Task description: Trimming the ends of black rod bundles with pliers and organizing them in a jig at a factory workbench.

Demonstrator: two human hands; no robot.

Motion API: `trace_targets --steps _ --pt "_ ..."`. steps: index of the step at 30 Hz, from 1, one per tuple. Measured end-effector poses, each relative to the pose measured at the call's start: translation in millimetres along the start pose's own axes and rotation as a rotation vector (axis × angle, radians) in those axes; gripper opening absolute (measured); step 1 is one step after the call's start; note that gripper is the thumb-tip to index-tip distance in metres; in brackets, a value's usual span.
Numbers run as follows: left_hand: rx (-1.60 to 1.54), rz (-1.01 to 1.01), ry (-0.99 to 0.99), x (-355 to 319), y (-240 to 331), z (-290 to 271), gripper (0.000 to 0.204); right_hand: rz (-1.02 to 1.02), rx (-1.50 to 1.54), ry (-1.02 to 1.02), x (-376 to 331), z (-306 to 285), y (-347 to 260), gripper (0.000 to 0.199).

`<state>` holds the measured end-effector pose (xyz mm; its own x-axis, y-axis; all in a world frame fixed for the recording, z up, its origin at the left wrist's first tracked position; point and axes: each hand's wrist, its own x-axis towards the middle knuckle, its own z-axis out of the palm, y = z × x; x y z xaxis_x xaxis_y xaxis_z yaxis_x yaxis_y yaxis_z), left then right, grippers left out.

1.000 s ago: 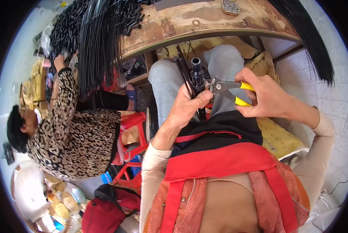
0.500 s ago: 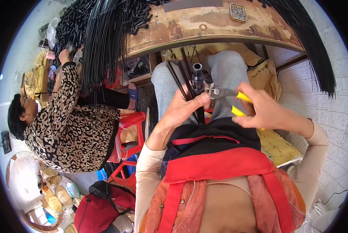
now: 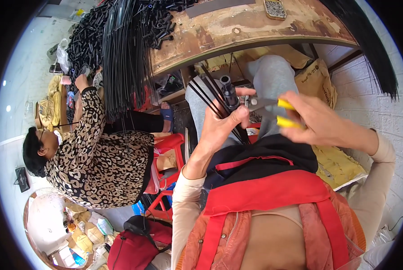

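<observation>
Above my lap, my left hand is closed around a black tubular fitting, its open round end facing up. Several thin black rods also pass through that grip, slanting up and left. My right hand is wrapped around pliers with yellow handles, the handles somewhat apart. Their metal jaws reach the right side of the fitting, close to my left thumb. What lies between the jaws is too small to make out.
The wooden workbench spans ahead, with a small tin on it. Long black rods hang over its left edge beside piled black fittings; another bundle hangs at right. Left, a co-worker sits by a red stool.
The whole view has shifted, so the surroundings appear farther right. My hands have moved slightly left relative to my lap, and the pliers stay at the fitting's side.
</observation>
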<state>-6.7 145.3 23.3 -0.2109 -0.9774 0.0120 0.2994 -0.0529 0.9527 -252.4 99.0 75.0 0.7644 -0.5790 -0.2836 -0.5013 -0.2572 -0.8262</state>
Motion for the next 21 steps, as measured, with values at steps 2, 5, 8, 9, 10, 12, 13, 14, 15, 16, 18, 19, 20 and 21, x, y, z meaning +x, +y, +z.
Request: trace_targets --steps 2,5,8,9,10,12,13,14,15,16,18,19,20,21 --pt "0.114 0.055 0.055 1 5 3 0.041 -0.585 -0.630 0.602 13 0 13 0.036" --pt "0.027 0.022 -0.012 -2 -1 -6 0.045 -0.285 -0.244 0.209 6 -20 -15 0.035" --pt "0.038 0.038 -0.095 -5 1 -6 0.047 0.154 0.513 -0.419 12 -11 7 0.039" --pt "0.096 0.048 -0.140 -5 -3 -11 0.046 0.261 0.824 -0.689 14 -8 18 0.042" --pt "0.088 0.049 -0.159 -1 -3 -9 0.046 0.258 0.599 -0.504 6 -5 2 0.046" --pt "0.027 0.021 -0.131 -4 -1 -8 0.044 -0.025 0.035 -0.019 3 0 -3 0.040" --pt "0.089 0.053 -0.084 -2 1 -7 0.041 -0.026 0.043 -0.019 5 1 -4 0.040" --pt "0.093 0.044 -0.083 -4 1 -8 0.041 0.016 0.101 -0.045 7 2 -6 0.037" --pt "0.078 0.031 -0.080 -6 1 -10 0.041 0.057 0.160 -0.072 10 4 -8 0.034" --pt "0.064 0.025 -0.076 -5 1 -12 0.041 0.095 0.213 -0.098 15 2 -10 0.033" --pt "0.013 0.037 -0.081 -7 -1 -12 0.041 0.170 0.323 -0.155 21 2 -9 0.036" --pt "0.081 0.072 -0.075 -5 -2 -11 0.041 0.139 0.420 -0.137 23 13 1 0.035" --pt "0.150 0.108 -0.069 -2 -4 -8 0.042 0.107 0.516 -0.117 25 32 17 0.035" --pt "0.104 0.107 -0.108 -8 3 -6 0.043 0.045 0.545 -0.044 21 49 15 0.029"
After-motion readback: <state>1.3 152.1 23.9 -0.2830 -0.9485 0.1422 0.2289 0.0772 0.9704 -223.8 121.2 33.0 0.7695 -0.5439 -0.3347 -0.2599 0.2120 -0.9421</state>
